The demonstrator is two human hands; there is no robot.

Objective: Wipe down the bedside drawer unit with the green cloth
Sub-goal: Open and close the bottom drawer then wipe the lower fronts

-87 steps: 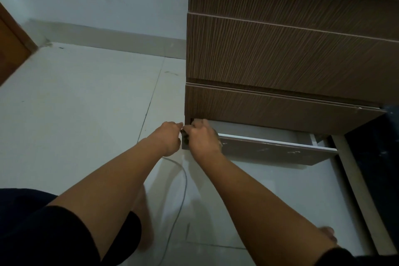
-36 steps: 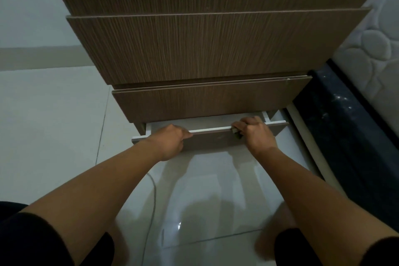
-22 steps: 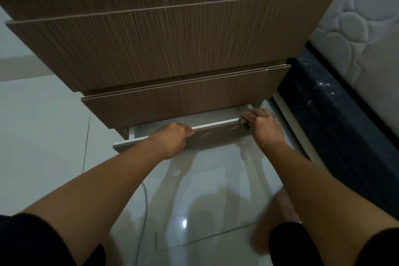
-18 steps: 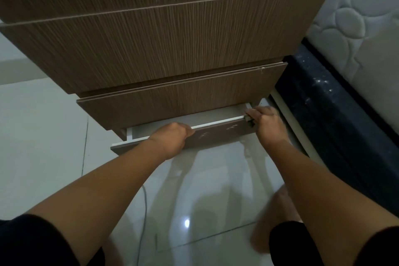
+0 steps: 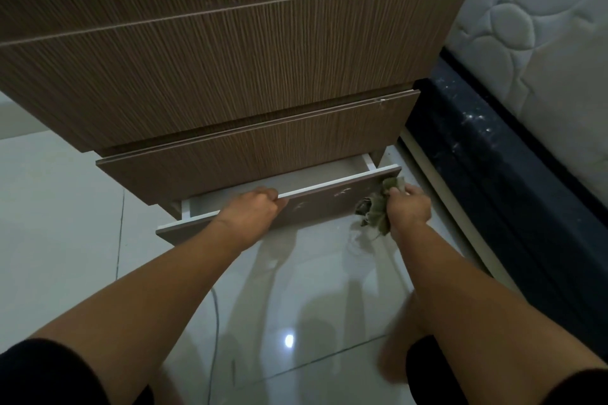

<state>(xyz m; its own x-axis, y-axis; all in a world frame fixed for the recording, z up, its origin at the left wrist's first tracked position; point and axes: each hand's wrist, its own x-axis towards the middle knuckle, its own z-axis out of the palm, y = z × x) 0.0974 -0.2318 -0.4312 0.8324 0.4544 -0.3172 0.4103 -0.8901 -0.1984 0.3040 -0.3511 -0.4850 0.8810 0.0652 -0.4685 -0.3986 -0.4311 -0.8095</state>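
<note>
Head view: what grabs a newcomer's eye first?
The two bare arms reaching to the open bottom drawer at the foot of the brown drawer unit. The left hand grips the drawer front's top edge near the middle, while the right hand presses a crumpled green cloth against its right end. A white quilted mattress fills the upper right.

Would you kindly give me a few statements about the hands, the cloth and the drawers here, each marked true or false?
1. The bottom drawer is pulled open. True.
2. The left hand holds the green cloth. False: the right hand holds it, while the left hand grips the drawer's top edge.
3. The cloth is against the right end of the drawer front. True.
4. All the drawers stand open. False: only the bottom one is visibly pulled out.
5. A mattress lies to the right of the drawer unit. True.
</note>
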